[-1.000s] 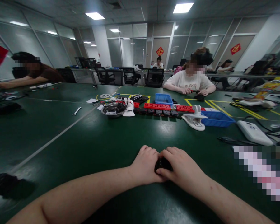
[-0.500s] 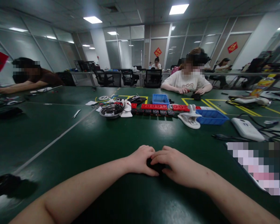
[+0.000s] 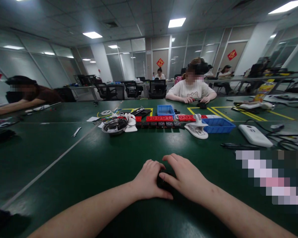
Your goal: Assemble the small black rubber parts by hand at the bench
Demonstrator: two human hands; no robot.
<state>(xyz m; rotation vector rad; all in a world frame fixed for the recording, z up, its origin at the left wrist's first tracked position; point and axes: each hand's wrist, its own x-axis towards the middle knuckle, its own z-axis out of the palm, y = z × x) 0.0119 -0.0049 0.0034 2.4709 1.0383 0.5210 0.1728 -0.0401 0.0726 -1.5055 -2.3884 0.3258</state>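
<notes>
Low over the green tabletop, my left hand (image 3: 149, 180) is curled round the left side of a small, dark, rounded black object (image 3: 165, 182). Its left thumb stretches along the near side. My right hand (image 3: 186, 177) hovers at the object's right, its index finger and thumb spread apart. The right thumb tip lies over the black object's top; whether it presses there I cannot tell. Much of the object is covered by both hands, so its kind does not show.
Beyond my hands lie a red-and-black power strip row (image 3: 161, 121), a white clip stand (image 3: 196, 127), blue bins (image 3: 220, 125) and a metal bowl (image 3: 114, 127) of cables. A wrench (image 3: 76, 132) lies left, a white power bank (image 3: 255, 135) right. A person (image 3: 192, 87) sits opposite.
My right hand's fingers have lifted and spread from the black object, where they were curled over it before. My left hand still holds it. The view has shifted slightly.
</notes>
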